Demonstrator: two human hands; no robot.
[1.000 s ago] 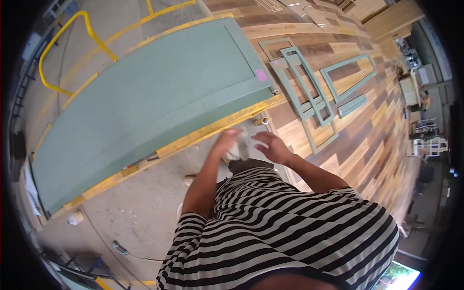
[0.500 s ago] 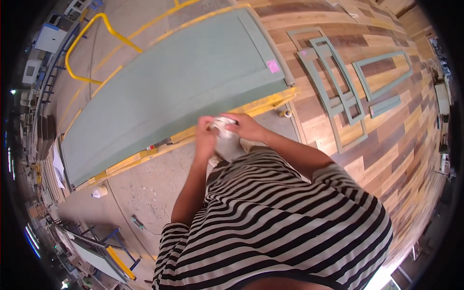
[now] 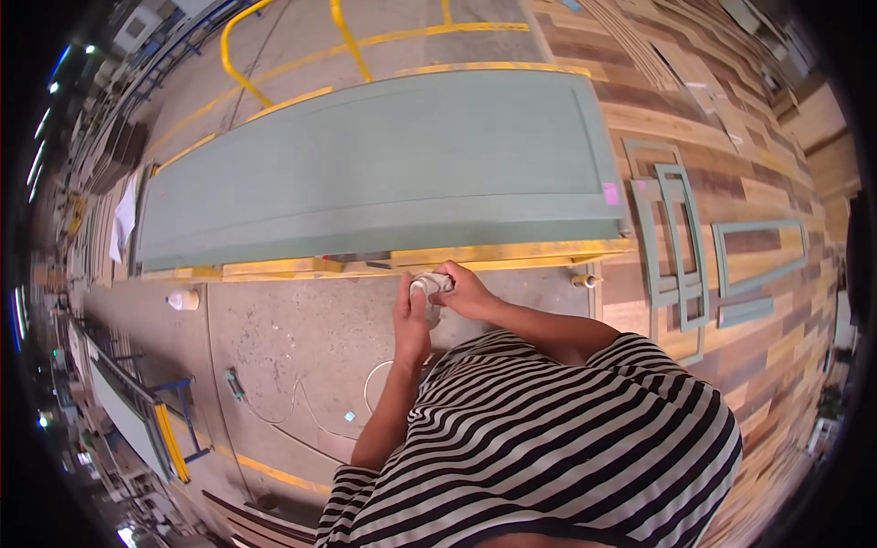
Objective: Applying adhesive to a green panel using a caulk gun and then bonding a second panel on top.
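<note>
Both my hands meet in front of my chest around a small pale grey wad, perhaps a cloth or folded abrasive sheet. My left hand cups it from below and the left. My right hand pinches it from the right with the fingers curled over its top. The wad sits just in front of the near edge of a long green door panel, which lies flat on yellow supports. My striped shirt hides everything below my forearms.
Several green frame pieces lie on a stack of wooden boards at the right. A white bottle stands on the concrete floor at the left, near loose cables. Yellow rails run behind the panel. A small cylinder sits by the support's right end.
My hands came together and closed on the wad; a second ago they were apart over it. The view has swung so the panel now lies level across the frame.
</note>
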